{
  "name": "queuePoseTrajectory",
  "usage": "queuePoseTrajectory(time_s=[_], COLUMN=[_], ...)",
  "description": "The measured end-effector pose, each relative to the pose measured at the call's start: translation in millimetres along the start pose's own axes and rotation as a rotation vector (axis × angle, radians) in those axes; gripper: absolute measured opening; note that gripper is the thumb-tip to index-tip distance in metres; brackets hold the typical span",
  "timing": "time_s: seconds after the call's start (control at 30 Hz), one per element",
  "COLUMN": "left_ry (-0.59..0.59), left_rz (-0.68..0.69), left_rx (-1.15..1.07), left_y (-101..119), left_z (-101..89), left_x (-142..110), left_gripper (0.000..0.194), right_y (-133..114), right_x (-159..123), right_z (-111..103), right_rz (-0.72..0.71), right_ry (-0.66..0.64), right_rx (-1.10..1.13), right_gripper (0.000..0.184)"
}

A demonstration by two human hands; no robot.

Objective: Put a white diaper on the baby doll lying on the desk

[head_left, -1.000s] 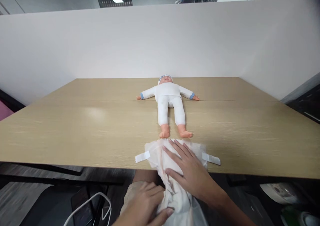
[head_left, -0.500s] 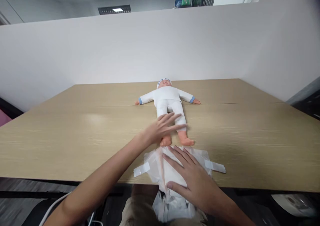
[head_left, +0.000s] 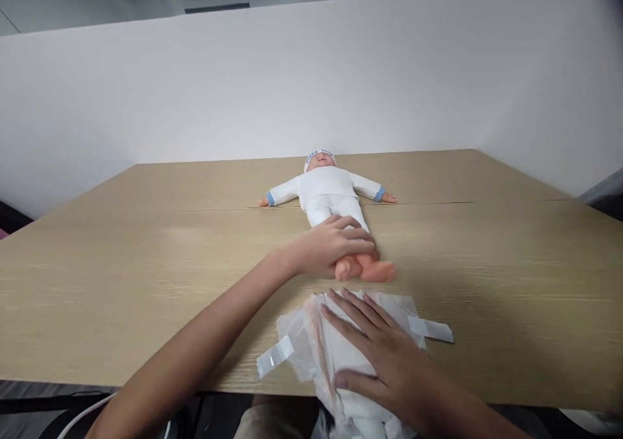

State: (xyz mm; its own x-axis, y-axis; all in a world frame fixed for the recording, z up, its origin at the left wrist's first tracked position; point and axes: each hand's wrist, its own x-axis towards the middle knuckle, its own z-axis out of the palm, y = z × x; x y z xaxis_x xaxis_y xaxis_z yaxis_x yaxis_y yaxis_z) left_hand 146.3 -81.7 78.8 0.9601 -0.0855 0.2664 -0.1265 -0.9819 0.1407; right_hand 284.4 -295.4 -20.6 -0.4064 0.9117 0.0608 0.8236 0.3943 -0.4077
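A baby doll (head_left: 327, 181) in a white suit with blue cuffs and a white cap lies on its back on the table, feet toward me. My left hand (head_left: 335, 244) is wrapped round both of its lower legs, with the bare feet (head_left: 372, 270) sticking out below the fingers. Closer to me, an unfolded white diaper (head_left: 335, 355) lies at the table's front edge, its two tabs spread to the sides and its near end hanging over. My right hand (head_left: 374, 342) rests flat on the diaper, fingers spread.
The wooden table (head_left: 146, 283) stretches out to both sides. A white partition (head_left: 292, 89) rises behind it and along the right. My knee (head_left: 272, 419) is below the front edge.
My left hand has closed round the doll's legs and drawn the feet together, slightly to the right. My right hand stays flat on the diaper. The camera view has tipped down a little.
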Motion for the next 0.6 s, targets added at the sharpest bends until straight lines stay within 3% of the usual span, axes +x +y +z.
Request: queuePoseTrajectory(time_s=[0.13,0.27,0.4,0.6], left_ry=[0.173,0.249,0.309,0.424], left_rz=[-0.093,-0.223,-0.251,-0.130], left_rx=[-0.285,-0.406,-0.428,-0.457], left_y=[-10,-22,-36,-52], left_z=[-45.4,-78.9,-91.9,-94.5], left_x=[14,22,22,18], left_gripper=[0.032,0.039,0.040,0.033], right_y=[23,55,88,123], right_x=[29,78,136,212], right_z=[-5,-20,-40,-60], right_rz=[-0.002,-0.014,-0.053,-0.066], right_ry=[0.002,-0.007,0.022,0.256], right_rx=[-0.024,-0.021,0.008,0.009], right_gripper=[0.082,0.083,0.080,0.056])
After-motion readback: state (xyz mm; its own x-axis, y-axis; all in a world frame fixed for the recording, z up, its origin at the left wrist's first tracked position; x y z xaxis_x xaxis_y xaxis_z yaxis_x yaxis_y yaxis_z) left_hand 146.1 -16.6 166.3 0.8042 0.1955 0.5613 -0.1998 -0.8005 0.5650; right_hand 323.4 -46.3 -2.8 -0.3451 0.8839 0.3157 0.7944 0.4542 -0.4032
